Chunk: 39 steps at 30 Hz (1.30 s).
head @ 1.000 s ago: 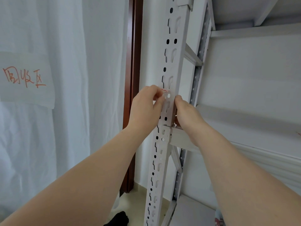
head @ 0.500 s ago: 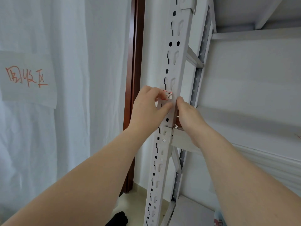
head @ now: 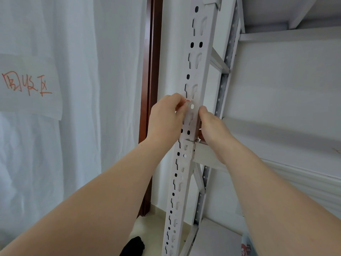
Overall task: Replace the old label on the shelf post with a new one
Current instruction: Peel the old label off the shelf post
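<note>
The white slotted shelf post (head: 195, 58) runs upright through the middle of the view. A small label with red marks (head: 187, 100) sits on the post's front at hand height, and only a sliver of it shows. My left hand (head: 166, 119) is on the post's left side and pinches the label's edge between thumb and fingertips. My right hand (head: 212, 124) wraps the post's right edge, thumb on the front corner and fingers hidden behind.
A horizontal shelf beam (head: 206, 156) joins the post just below my hands. A white curtain with a paper sign in red characters (head: 27, 85) hangs at left, beside a brown door frame (head: 151, 71). A black object (head: 132, 246) lies on the floor.
Half a second ago more of the label's red writing showed on the post's front; now only a thin red edge shows at my left fingertips. Both hands stay at the same height.
</note>
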Motion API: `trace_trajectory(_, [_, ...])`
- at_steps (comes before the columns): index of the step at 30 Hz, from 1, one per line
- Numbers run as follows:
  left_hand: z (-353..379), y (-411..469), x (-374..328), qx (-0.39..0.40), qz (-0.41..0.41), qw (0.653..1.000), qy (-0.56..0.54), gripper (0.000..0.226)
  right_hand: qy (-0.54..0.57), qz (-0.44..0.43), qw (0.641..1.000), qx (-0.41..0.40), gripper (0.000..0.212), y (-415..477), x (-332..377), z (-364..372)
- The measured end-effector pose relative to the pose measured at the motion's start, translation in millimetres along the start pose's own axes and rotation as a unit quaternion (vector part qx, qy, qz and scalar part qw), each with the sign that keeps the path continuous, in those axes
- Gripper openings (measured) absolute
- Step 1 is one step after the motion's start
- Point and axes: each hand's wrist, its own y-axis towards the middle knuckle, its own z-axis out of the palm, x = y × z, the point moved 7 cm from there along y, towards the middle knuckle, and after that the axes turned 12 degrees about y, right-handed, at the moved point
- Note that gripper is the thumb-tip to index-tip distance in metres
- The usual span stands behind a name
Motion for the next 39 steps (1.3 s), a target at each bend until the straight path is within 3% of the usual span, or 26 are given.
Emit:
trace_trajectory(11, [-4.0, 4.7, 3.0, 0.055, -0.060, 0.995, -0.052, 0.015, 0.013, 0.005, 1.000, -0.008, 0.059, -3.3, 1.6, -0.2])
trace_trajectory(21, [-2.2, 10.3, -7.2, 0.041, -0.063, 0.997, 0.023, 0.020, 0.028, 0.006, 1.000, -0.013, 0.045, -3.0, 0.1, -0.9])
trace_trajectory(27, [-0.2, 4.0, -0.2, 0.030, -0.094, 0.994, -0.054, 0.020, 0.011, 0.000, 1.000, -0.005, 0.058, -1.1, -1.0, -1.0])
trace_trajectory(31, [1.2, 0.7, 3.5, 0.015, -0.107, 0.992, -0.073, 0.020, 0.011, -0.009, 1.000, -0.004, 0.047, -3.2, -0.6, -1.5])
trace_trajectory(35, [3.7, -0.8, 7.4, 0.016, -0.119, 0.988, -0.099, 0.022, 0.017, -0.006, 1.000, -0.008, 0.049, -3.8, 0.4, -1.2])
trace_trajectory(39, [8.6, -1.5, 14.1, 0.044, -0.182, 0.962, -0.197, 0.006, 0.027, 0.000, 1.000, -0.013, 0.047, -3.9, -0.5, -1.7])
